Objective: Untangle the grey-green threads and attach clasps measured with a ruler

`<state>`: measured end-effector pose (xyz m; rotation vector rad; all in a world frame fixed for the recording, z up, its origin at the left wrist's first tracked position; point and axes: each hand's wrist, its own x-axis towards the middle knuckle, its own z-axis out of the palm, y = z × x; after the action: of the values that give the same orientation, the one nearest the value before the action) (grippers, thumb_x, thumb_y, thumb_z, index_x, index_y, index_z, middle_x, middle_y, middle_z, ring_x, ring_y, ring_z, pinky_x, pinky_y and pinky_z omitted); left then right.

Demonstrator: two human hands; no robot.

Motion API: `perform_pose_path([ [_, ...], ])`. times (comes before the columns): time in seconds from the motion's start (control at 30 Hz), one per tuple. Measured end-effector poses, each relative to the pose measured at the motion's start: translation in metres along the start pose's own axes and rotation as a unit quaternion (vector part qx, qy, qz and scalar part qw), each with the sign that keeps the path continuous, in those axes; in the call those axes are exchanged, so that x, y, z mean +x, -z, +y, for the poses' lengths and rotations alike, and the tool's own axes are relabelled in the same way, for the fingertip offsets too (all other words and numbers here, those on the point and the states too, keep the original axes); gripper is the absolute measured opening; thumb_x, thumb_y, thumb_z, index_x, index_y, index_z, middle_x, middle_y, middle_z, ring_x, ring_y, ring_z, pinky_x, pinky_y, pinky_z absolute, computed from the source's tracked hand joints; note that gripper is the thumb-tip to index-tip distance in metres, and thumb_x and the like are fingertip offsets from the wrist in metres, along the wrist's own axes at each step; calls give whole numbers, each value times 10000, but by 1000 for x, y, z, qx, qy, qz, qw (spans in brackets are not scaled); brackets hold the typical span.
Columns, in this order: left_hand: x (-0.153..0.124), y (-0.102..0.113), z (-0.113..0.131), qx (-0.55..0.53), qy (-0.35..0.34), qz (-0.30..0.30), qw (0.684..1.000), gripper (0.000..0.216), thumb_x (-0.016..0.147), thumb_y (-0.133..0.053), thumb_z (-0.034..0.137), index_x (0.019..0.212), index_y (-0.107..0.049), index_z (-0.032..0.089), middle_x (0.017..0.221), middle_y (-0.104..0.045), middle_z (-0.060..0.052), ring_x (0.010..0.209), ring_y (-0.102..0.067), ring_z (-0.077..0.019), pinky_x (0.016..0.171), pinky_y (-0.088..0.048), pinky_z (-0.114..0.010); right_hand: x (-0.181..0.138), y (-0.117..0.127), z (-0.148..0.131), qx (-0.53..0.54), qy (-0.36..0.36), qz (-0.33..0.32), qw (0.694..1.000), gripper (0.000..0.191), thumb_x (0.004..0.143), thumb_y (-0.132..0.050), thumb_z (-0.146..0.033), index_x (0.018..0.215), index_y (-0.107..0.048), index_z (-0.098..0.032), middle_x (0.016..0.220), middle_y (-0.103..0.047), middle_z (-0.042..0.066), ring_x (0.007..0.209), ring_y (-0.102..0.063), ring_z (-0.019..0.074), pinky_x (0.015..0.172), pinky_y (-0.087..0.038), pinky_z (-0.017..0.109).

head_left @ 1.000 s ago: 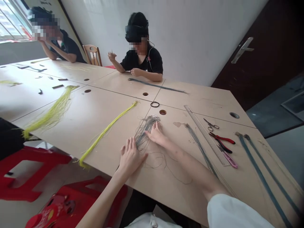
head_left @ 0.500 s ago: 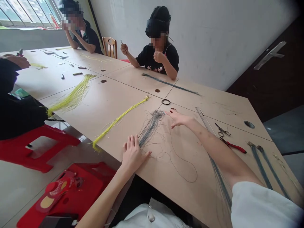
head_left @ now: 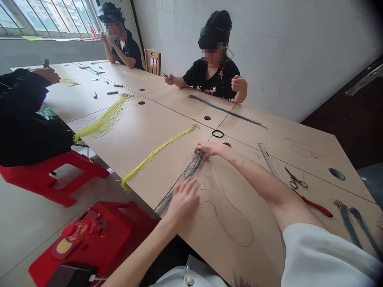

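Around the grey strands (head_left: pixel 195 166), the right hand (head_left: pixel 209 149) has seemingly closed.

Right fingers (head_left: pixel 200 147) around grey strands (head_left: pixel 195 168)

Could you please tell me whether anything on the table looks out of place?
Yes: loose strands sprawl in wide loops across the table to the right of the grey bundle at the right hand. They look stray because most of the bundle's strands run together.
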<state>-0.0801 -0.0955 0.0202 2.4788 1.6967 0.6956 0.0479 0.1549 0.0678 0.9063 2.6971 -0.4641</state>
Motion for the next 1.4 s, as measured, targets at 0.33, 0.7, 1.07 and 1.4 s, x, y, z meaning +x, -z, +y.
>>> perform_pose_path([
  [0.33,-9,-12,34,-48,-184,-88,978,439,871,-475,401,1242,-481,167,1242,-550,-83,1209,-438,-219,1060,-245,-406,32,-6,35,18,-44,81,996,110,692,-674,-174,788,-721,-199,976,-663,35,832,-609,151,703,-426,196],
  [0.7,-37,51,-72,103,-3,49,993,152,891,-472,267,909,-615,220,983,-680,-22,1026,-580,-232,1004,-233,-459,32,-4,44,31,-81,177,980,180,817,-567,-204,931,-702,-169,1002,-655,91,924,-598,196,815,-424,259],
  [1.07,-24,14,0,-62,-116,-68,989,403,854,-506,359,1209,-505,168,1251,-549,-105,1134,-492,-265,967,-340,-441,-102,-47,-33,26,-27,59,998,172,842,-521,-203,954,-648,-177,961,-592,82,790,-594,168,726,-450,265],
  [1.4,-62,30,-28,-21,-66,-3,998,272,897,-442,236,1135,-560,179,1184,-598,-73,1110,-522,-221,951,-347,-372,-60,-80,-109,8,44,182,982,263,871,-470,-212,1102,-561,-127,1071,-527,120,1060,-477,219,890,-417,331],
])
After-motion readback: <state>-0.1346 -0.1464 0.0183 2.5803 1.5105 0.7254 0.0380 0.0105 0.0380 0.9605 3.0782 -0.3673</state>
